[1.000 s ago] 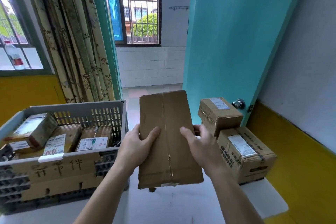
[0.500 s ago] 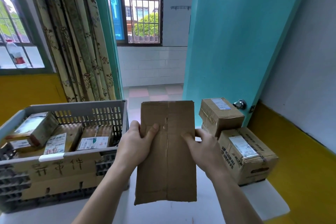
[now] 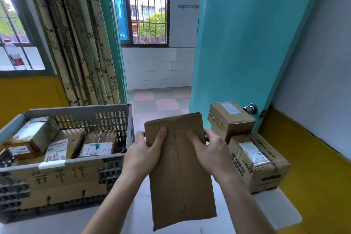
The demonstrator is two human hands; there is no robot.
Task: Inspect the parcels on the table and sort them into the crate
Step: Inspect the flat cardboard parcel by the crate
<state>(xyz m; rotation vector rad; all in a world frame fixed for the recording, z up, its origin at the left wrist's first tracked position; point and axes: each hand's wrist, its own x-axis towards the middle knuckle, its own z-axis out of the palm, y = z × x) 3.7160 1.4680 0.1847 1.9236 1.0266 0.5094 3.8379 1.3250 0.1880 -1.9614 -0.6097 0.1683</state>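
Note:
I hold a flat brown cardboard parcel (image 3: 180, 175) upright over the white table (image 3: 277, 213), its taped plain side facing me. My left hand (image 3: 144, 152) grips its upper left edge with the thumb on the front. My right hand (image 3: 210, 150) grips the upper right edge the same way. On the left stands the grey plastic crate (image 3: 79, 112), which holds several labelled parcels (image 3: 96, 144). To the right, a small box (image 3: 229, 119) rests on a bigger box (image 3: 260, 161).
A cardboard sign with handwriting (image 3: 60, 180) covers the crate's front. A teal door (image 3: 237, 43) with a metal knob (image 3: 250, 108) stands just behind the stacked boxes. Curtains (image 3: 79, 43) hang behind the crate. The table's right edge is near the yellow wall.
The parcel has dropped lower and tipped, its bottom swinging toward me and slightly right. Both hands now grip nearer its top edge.

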